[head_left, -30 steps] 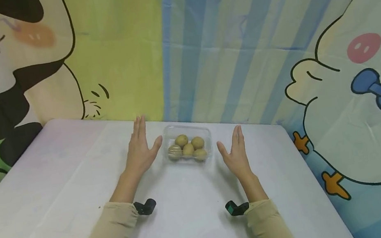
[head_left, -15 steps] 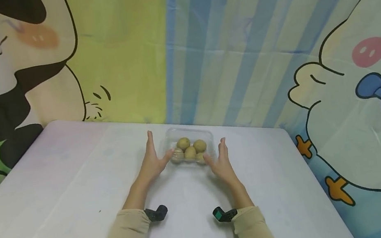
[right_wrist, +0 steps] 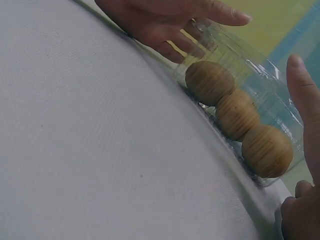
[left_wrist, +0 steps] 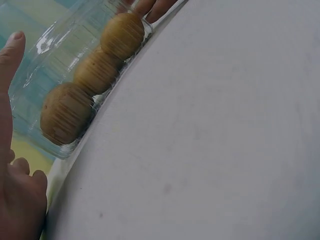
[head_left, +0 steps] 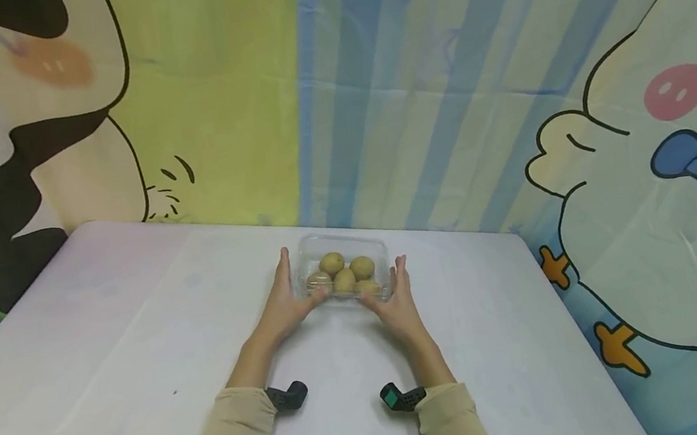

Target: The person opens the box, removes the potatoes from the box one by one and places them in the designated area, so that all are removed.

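Observation:
A clear plastic box [head_left: 346, 242] stands near the back edge of the table, holding several small, round, yellow-brown potatoes [head_left: 362, 268]. My left hand [head_left: 282, 305] is at its left end, fingers fairly straight along the side and thumb across the near corner. At the right end, my right hand [head_left: 399, 310] mirrors this, with its thumb at the near right corner. In the right wrist view, the left hand's fingers [right_wrist: 182, 47] show beside the box's far end. The left wrist view shows potatoes [left_wrist: 66, 112] through the ribbed wall.
A white cloth covers the table [head_left: 136, 342]. Right behind its back edge hangs a printed curtain [head_left: 410, 86] with stripes and cartoon animals. Each wrist wears a small black camera, the left camera [head_left: 289, 396] and the right camera [head_left: 401, 396].
Both hands have come inward to the box's two ends, and their thumbs have moved to its near corners. The box stays in about the same place on the table.

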The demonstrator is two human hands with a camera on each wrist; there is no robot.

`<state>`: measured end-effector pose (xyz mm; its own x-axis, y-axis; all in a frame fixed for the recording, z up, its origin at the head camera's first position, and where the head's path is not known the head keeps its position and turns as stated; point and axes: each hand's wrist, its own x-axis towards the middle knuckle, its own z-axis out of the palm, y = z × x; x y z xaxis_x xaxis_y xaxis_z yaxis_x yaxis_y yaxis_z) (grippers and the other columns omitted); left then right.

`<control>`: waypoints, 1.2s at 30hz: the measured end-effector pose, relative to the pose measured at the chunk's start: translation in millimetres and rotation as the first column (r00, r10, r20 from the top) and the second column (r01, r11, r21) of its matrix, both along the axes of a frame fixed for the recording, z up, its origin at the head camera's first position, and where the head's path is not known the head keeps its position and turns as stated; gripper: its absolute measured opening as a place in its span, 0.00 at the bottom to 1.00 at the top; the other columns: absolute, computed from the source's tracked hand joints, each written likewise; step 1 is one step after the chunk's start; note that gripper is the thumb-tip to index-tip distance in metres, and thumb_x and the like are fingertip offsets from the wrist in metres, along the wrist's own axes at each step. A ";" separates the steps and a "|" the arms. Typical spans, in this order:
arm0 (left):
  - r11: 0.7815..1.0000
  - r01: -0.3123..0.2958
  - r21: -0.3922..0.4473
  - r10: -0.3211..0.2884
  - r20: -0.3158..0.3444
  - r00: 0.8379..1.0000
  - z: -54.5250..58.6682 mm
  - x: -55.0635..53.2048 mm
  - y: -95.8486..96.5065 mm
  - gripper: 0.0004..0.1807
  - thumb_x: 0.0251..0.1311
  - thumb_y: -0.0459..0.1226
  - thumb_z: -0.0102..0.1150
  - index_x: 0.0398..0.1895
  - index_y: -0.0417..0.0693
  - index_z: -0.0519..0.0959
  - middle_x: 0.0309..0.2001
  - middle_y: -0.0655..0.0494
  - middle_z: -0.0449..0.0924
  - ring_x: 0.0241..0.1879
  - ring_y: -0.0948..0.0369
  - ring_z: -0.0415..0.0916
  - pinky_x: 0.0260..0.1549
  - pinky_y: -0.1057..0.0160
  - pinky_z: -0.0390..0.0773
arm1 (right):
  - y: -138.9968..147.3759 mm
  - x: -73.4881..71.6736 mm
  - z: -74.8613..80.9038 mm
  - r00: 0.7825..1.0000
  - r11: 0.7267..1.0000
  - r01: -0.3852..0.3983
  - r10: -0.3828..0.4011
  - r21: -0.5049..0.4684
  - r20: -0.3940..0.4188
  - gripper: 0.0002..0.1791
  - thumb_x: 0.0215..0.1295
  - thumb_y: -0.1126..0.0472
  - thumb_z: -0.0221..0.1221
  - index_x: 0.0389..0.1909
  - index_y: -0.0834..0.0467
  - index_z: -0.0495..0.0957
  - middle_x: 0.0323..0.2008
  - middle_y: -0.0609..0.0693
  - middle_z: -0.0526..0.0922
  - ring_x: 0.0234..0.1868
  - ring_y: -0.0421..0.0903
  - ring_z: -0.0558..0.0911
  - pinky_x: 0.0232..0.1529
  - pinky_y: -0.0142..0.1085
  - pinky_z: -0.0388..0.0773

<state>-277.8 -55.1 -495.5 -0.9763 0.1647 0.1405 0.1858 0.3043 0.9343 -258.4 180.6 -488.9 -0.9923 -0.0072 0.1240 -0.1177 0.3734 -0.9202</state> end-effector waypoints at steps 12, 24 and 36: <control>0.999 0.037 -0.032 -0.038 -0.009 0.999 -6.5 -7.5 4.0 0.66 0.47 0.57 0.69 0.76 0.52 0.32 0.77 0.48 0.34 0.76 0.48 0.36 0.73 0.46 0.43 | -8.8 1.3 -3.6 0.999 0.999 0.039 -0.038 -0.030 0.018 0.67 0.51 0.49 0.70 0.75 0.49 0.25 0.77 0.51 0.38 0.77 0.52 0.42 0.75 0.51 0.43; 0.998 0.025 -0.063 -0.024 0.012 1.000 -8.4 -3.7 1.4 0.64 0.46 0.60 0.68 0.76 0.54 0.35 0.76 0.43 0.43 0.74 0.44 0.43 0.72 0.44 0.48 | -24.0 8.0 -3.5 0.983 0.962 0.123 -0.084 -0.243 0.165 0.63 0.51 0.52 0.71 0.75 0.43 0.32 0.77 0.52 0.37 0.76 0.55 0.40 0.75 0.53 0.42; 0.998 -0.002 -0.069 0.003 0.017 1.000 -10.1 -3.3 2.4 0.64 0.44 0.62 0.68 0.77 0.55 0.37 0.75 0.43 0.44 0.73 0.43 0.46 0.70 0.43 0.51 | -39.4 16.1 -1.6 0.969 0.896 0.225 -0.167 -0.381 0.181 0.51 0.61 0.58 0.63 0.75 0.45 0.38 0.76 0.52 0.43 0.76 0.57 0.46 0.75 0.48 0.47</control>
<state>-281.1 -52.8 -505.6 -0.9789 0.1710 0.1122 0.1692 0.3686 0.9141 -242.3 141.1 -490.4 -0.9756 0.2098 -0.0647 0.0611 -0.0235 -0.9979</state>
